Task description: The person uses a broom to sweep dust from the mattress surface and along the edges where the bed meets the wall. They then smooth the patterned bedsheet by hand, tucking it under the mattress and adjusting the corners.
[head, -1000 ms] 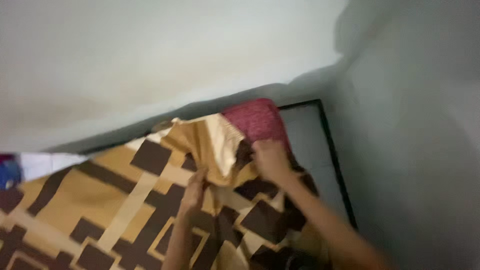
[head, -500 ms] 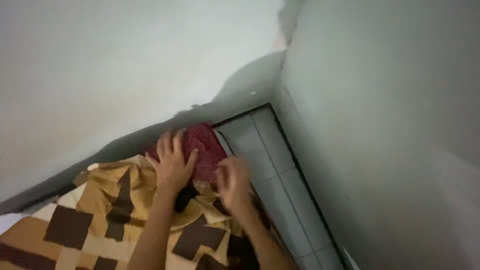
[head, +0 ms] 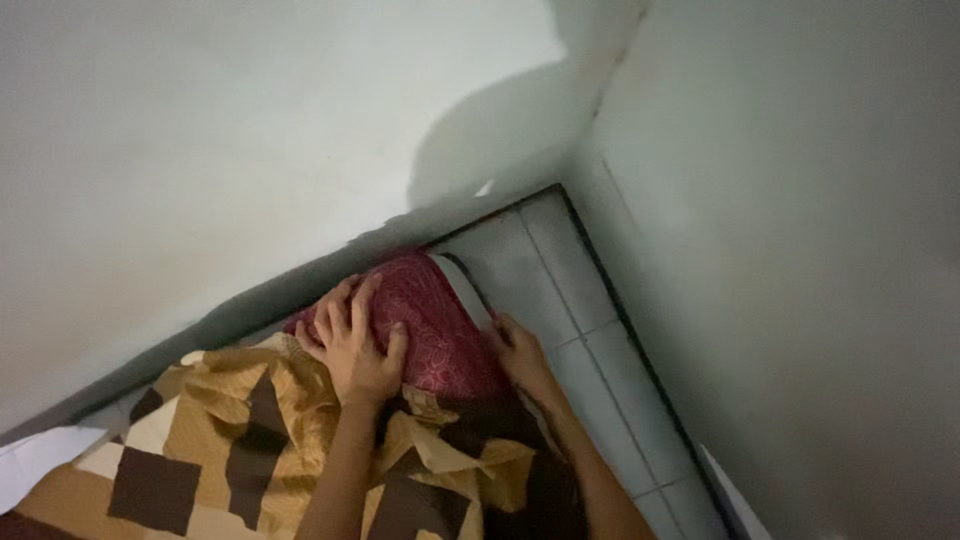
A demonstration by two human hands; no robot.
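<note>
A dark red patterned mattress corner [head: 440,325] lies in the corner of a room, against the wall. A yellow sheet with brown blocks [head: 225,440] covers the bed up to that corner, bunched in folds. My left hand [head: 352,345] rests flat on the red mattress top with fingers spread, at the sheet's edge. My right hand [head: 520,355] is at the mattress's right side edge, fingers curled down against it beside the floor; what they grip is hidden.
Grey floor tiles [head: 560,290] run along the mattress's right side to a dark skirting line. Pale walls [head: 250,130] meet in the corner behind. A white cloth edge [head: 40,455] shows at the lower left.
The view has swung toward the room corner. The yellow sheet has slid back off the red corner. My left hand has come to lie on the red mattress and my right hand dropped to its side.
</note>
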